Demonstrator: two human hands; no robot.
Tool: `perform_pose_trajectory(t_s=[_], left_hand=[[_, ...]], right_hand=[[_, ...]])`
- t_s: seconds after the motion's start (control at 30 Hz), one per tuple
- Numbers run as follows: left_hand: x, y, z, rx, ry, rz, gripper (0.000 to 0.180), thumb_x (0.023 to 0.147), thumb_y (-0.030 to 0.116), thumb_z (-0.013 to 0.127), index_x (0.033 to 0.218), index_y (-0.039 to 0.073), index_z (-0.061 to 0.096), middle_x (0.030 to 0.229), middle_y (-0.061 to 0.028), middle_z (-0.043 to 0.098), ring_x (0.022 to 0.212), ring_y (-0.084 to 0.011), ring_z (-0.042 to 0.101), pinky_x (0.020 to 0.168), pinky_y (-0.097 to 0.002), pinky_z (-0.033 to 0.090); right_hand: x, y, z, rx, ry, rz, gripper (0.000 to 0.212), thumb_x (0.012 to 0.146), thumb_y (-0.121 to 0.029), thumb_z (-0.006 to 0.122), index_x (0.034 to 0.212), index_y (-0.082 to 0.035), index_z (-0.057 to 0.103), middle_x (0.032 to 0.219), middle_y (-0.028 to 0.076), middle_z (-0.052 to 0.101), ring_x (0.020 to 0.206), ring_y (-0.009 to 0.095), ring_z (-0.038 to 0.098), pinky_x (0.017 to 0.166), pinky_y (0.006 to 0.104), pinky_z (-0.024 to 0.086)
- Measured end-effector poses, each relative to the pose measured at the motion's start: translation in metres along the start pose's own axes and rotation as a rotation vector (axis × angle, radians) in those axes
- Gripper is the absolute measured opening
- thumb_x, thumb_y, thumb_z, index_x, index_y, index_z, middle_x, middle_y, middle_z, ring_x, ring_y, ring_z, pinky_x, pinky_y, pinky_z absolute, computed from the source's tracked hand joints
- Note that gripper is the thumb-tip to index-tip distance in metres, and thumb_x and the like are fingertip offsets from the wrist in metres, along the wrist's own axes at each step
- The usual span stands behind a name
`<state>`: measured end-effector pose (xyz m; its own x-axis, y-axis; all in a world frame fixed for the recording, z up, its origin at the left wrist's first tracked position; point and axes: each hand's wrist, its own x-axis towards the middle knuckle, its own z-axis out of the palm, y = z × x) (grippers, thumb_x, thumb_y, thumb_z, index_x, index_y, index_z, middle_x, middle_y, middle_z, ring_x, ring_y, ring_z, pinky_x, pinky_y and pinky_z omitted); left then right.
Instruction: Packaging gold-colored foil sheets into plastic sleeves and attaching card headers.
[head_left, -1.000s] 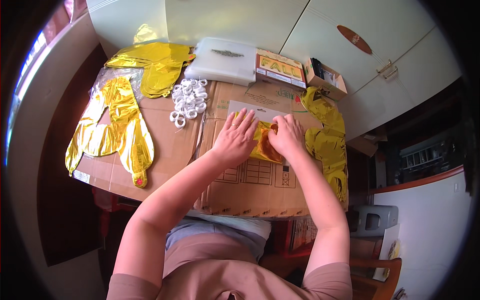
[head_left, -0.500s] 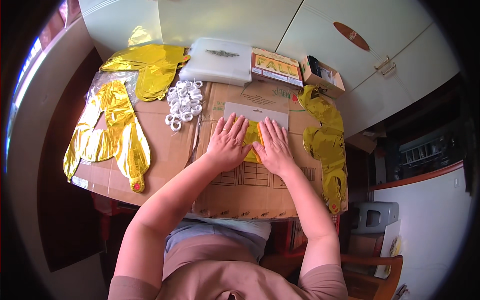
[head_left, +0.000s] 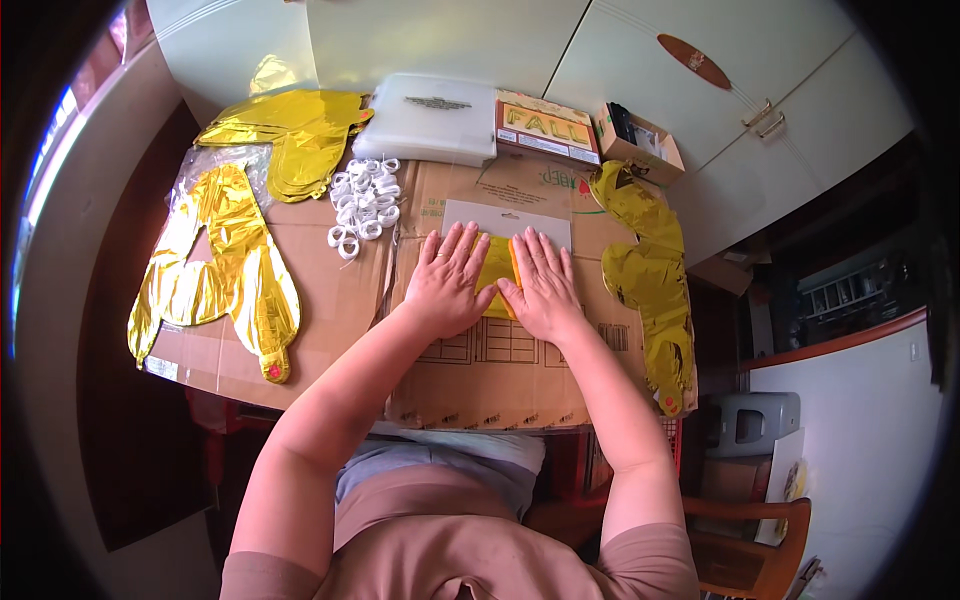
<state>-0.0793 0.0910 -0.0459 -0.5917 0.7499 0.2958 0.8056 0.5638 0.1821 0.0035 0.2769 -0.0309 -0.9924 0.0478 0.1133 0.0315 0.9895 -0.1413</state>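
Note:
Folded gold foil, likely a balloon, lies at the middle of the cardboard. It lies against a pale flat packet with a hanging slot at its far edge; I cannot tell whether the foil is inside or on top. My left hand rests flat on the left side, fingers stretched out and slightly spread. Across the gold strip, my right hand presses flat on the right side, its fingers also extended. The thumbs point toward each other over the foil. Both palms hide the packet's sides.
Flat gold letter balloons lie at the left, far left and right. Several white ribbon rolls sit beside a translucent plastic case. A printed box and an open carton stand along the back.
My left hand has slid slightly left, baring more of the gold foil between the hands. My right hand stays flat in about the same place. The whole view has shifted a little.

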Motion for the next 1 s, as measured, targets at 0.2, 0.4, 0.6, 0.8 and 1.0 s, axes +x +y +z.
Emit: perform_pose_trajectory(t_s=[0.2,0.4,0.6,0.8,1.0], left_hand=[[0.000,0.000,0.002,0.009,-0.006,-0.020,0.073,0.095,0.051,0.044,0.151,0.005,0.033,0.157,-0.0220,0.030,0.147,-0.0379,0.024,0.119,-0.0529,0.015],[0.002,0.001,0.000,0.008,-0.017,-0.019,0.073,0.095,0.051,0.043,0.151,0.004,0.033,0.156,-0.0229,0.029,0.147,-0.0382,0.025,0.119,-0.0526,0.015],[0.000,0.001,0.003,0.024,-0.001,-0.013,0.073,0.096,0.050,0.042,0.151,0.004,0.032,0.157,-0.0226,0.029,0.147,-0.0378,0.023,0.119,-0.0523,0.015],[0.000,0.000,0.003,-0.003,-0.029,-0.017,0.072,0.096,0.050,0.040,0.151,0.003,0.033,0.158,-0.0223,0.027,0.148,-0.0375,0.021,0.120,-0.0518,0.014],[0.001,0.002,-0.007,0.004,-0.136,-0.043,0.074,0.098,0.051,0.035,0.154,0.005,0.026,0.161,-0.0202,0.021,0.150,-0.0345,0.016,0.121,-0.0504,0.008]], right_hand=[[-0.001,-0.007,-0.005,-0.056,-0.026,0.070,0.072,0.100,-0.053,0.038,0.157,-0.012,0.020,0.162,0.019,0.016,0.150,0.035,0.013,0.120,0.0558,0.005],[-0.001,-0.006,-0.006,-0.057,-0.050,0.100,0.074,0.100,-0.057,0.035,0.157,-0.012,0.019,0.163,0.019,0.014,0.151,0.035,0.012,0.120,0.0553,0.004],[0.002,-0.003,-0.021,0.060,0.000,0.087,0.075,0.100,-0.058,0.030,0.156,-0.010,0.021,0.163,0.018,0.014,0.151,0.032,0.011,0.121,0.0526,0.000],[0.002,-0.027,-0.008,0.053,-0.025,-0.004,0.071,0.101,-0.057,0.030,0.156,-0.013,0.022,0.163,0.017,0.015,0.151,0.034,0.014,0.120,0.0544,0.002],[-0.003,-0.018,0.006,0.025,0.006,0.022,0.069,0.101,-0.055,0.031,0.157,-0.015,0.023,0.162,0.018,0.017,0.150,0.036,0.015,0.119,0.0572,0.005]])
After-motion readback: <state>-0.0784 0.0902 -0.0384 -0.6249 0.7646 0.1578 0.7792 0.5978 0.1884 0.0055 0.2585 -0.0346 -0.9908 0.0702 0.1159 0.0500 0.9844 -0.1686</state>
